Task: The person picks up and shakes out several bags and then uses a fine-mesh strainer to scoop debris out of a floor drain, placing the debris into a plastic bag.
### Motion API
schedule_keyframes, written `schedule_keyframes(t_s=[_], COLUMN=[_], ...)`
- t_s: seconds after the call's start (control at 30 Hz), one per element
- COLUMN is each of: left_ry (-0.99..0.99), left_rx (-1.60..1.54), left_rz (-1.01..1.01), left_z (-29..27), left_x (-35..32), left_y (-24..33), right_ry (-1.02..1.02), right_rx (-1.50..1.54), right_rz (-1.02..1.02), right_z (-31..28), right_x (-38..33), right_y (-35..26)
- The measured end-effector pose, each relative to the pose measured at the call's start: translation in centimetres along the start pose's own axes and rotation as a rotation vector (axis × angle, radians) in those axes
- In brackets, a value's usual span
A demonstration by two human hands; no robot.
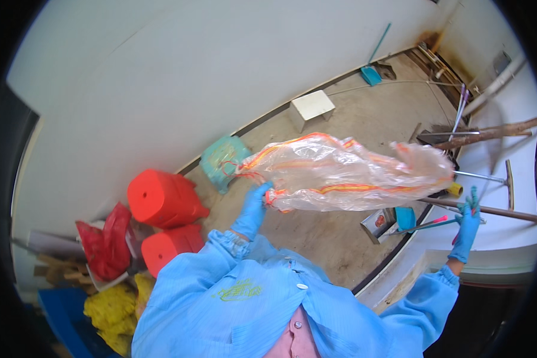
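The head view looks down on a person in a light blue coat with 2 blue gloves on. The left hand point(253, 206) is closed on one end of a big clear plastic bag point(346, 173) with orange and yellow stripes, and it pinches the bunched stripy edge near the drawstring. The bag is up in the air and puffed out, and it stretches away from the left hand toward the right hand. The right hand point(467, 225) is well apart from the left hand, held up with the fingers spread open. It is just beside the far end of the bag, but I cannot tell if it touches the bag. Thin pink and blue sticks point(426, 224) lie just by the right hand, and I cannot tell if the hand holds them. Past the left hand, near the white wall, stands a teal stool point(221, 158). Farther off behind the bag sits a small white box stool point(311, 108). To the left of the left hand are 2 red tubs point(164, 218) tipped on their sides, one over the other. Beside the tubs lies a red bag point(107, 244), and below it a heap of yellow bags point(114, 313). Past the right hand, long wooden poles point(489, 132) and a broom lie on a white ledge. Far away by the wall leans a blue dustpan point(371, 74).
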State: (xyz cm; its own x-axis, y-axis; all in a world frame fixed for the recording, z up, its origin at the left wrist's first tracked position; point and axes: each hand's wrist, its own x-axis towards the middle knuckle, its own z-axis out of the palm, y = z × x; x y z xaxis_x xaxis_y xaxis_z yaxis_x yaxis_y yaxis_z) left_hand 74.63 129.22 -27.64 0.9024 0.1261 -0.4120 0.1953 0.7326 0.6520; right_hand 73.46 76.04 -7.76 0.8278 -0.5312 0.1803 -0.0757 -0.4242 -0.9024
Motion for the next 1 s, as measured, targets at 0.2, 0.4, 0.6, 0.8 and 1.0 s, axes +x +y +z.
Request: schedule_keyframes(t_s=[0.2,0.4,0.6,0.8,1.0], left_ry=[-0.164,-0.565,-0.929,-0.894,-0.85], left_rx=[0.461,0.976,0.93,0.953,0.744], left_rz=[0.001,0.168,-0.075,-0.177,-0.267], left_z=[9.1,21.9,32.8,39.8,51.6], left_x=[7.9,15.5,23.7,35.2,47.3], left_y=[-1.3,-3.7,-3.3,-7.2,-11.9], right_ry=[-0.192,-0.416,-0.29,-0.087,0.021], right_rx=[0.091,0.375,0.329,0.382,0.464], right_rz=[0.178,0.487,0.6,0.624,0.483], right_z=[10.4,27.2,31.2,33.7,36.8], right_x=[-0.4,2.0,10.7,22.3,38.7], right_y=[4.4,-1.1,-0.3,1.7,8.1])
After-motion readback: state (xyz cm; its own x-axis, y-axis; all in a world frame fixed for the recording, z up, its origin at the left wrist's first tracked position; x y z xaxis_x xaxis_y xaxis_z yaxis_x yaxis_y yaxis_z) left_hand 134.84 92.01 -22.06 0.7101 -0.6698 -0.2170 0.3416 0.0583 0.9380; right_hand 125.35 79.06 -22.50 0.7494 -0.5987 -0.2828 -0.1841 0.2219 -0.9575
